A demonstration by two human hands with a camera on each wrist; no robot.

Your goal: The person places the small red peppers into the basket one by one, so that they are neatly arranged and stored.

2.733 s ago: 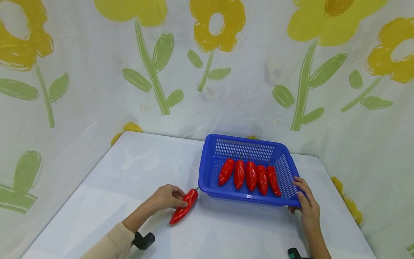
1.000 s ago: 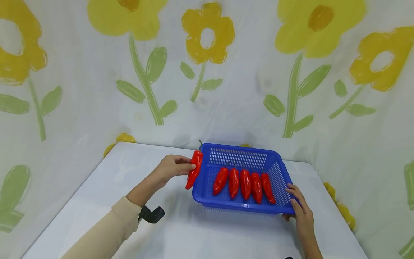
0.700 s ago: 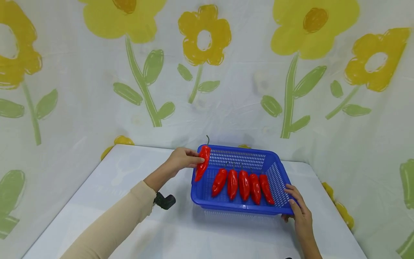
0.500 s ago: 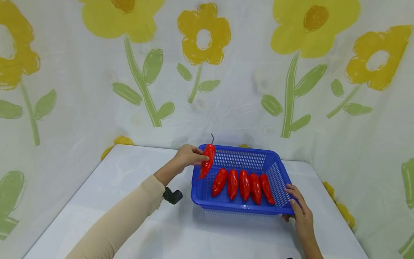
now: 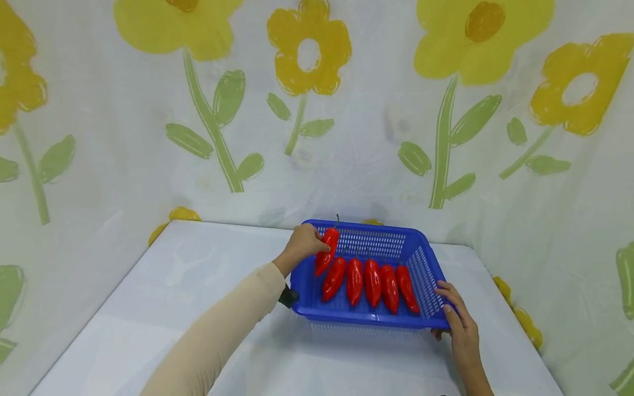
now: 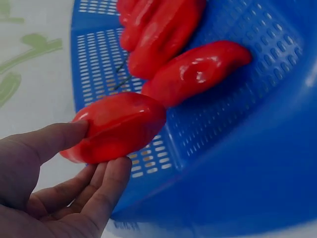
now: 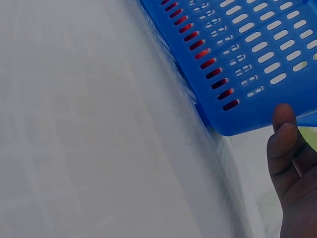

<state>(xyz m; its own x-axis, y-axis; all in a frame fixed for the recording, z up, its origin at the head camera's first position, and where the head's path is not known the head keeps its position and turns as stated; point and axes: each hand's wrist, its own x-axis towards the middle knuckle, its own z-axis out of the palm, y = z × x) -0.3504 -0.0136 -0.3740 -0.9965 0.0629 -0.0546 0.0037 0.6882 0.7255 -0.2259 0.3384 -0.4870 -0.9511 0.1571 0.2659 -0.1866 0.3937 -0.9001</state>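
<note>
A glossy red chili pepper (image 5: 327, 254) with a green stem is pinched between the thumb and fingers of my left hand (image 5: 303, 243). That hand reaches over the left side of a blue plastic basket (image 5: 361, 317), holding the pepper stem up and slightly tilted. In the left wrist view the held pepper (image 6: 119, 126) overlaps the tip of the nearest one. Several more red peppers (image 5: 372, 283) lie side by side on the basket floor. At the basket's front right corner, my right hand (image 5: 464, 335) grips the rim, some fingertips tucked underneath.
The basket stands on a white table (image 5: 168, 291) near its back edge. Behind and around the table hangs a pale curtain (image 5: 356, 165) printed with yellow flowers. A black wrist strap piece (image 5: 289, 297) shows beside the left sleeve, close to the basket's left rim.
My left hand has lifted the pepper off the table, carried it right over the basket's left side, and lowered it a little. The right hand has kept its hold on the basket corner.
</note>
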